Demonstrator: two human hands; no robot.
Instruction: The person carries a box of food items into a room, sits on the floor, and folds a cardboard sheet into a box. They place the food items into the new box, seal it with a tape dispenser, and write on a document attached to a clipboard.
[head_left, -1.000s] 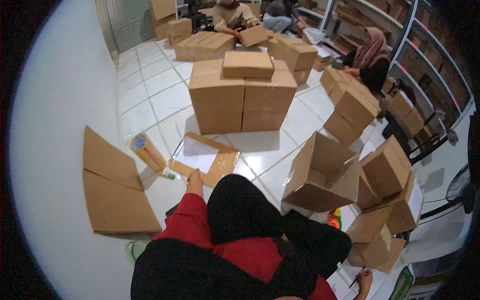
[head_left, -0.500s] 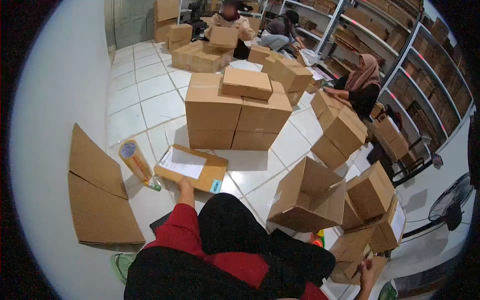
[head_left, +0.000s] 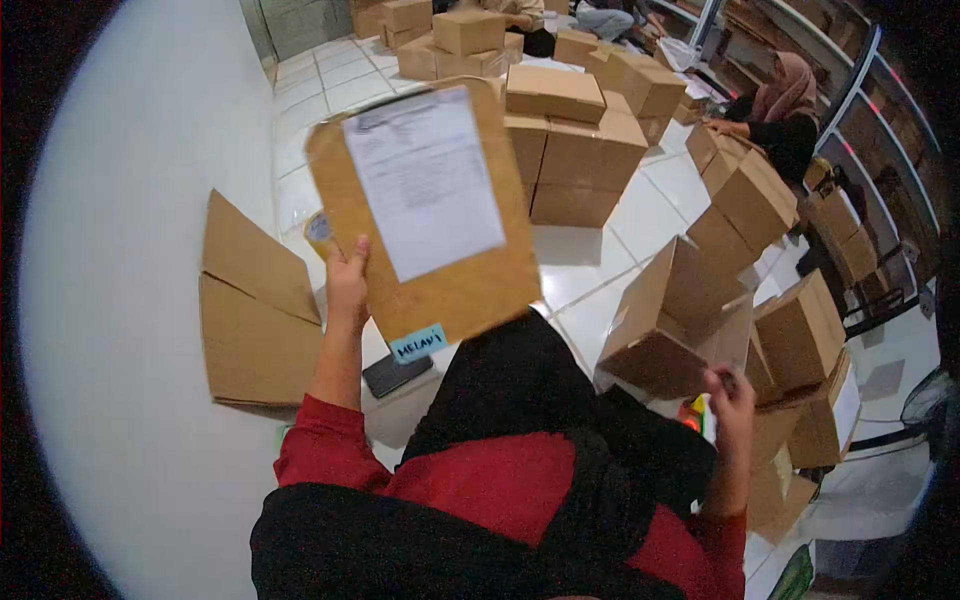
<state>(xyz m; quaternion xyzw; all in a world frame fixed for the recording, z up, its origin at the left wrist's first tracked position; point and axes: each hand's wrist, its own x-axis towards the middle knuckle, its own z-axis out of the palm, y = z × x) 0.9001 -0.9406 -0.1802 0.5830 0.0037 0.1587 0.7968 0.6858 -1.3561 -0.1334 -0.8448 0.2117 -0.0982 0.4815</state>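
My left hand [head_left: 348, 285] grips the left edge of a brown clipboard [head_left: 450, 290], raised and tilted in front of me. A printed white sheet [head_left: 425, 185] lies on it, and a blue name label [head_left: 418, 343] sticks to its lower edge. My right hand [head_left: 732, 395] is closed around a small dark object, too little of which shows to name. That hand is in front of the lower right edge of an open cardboard box [head_left: 650, 340]. Partly hidden behind the clipboard is a tape roll [head_left: 318, 228].
A dark phone [head_left: 398, 375] lies on the floor below the clipboard. Folded cardboard [head_left: 255, 330] leans by the left wall. Closed boxes [head_left: 585, 165] stand ahead, with more boxes [head_left: 800, 330] at right. A co-worker [head_left: 785, 105] sits by the shelves, others farther back.
My left hand has lifted the clipboard off the floor and turned it upright towards me. My right hand has risen from the boxes at lower right to beside the open box.
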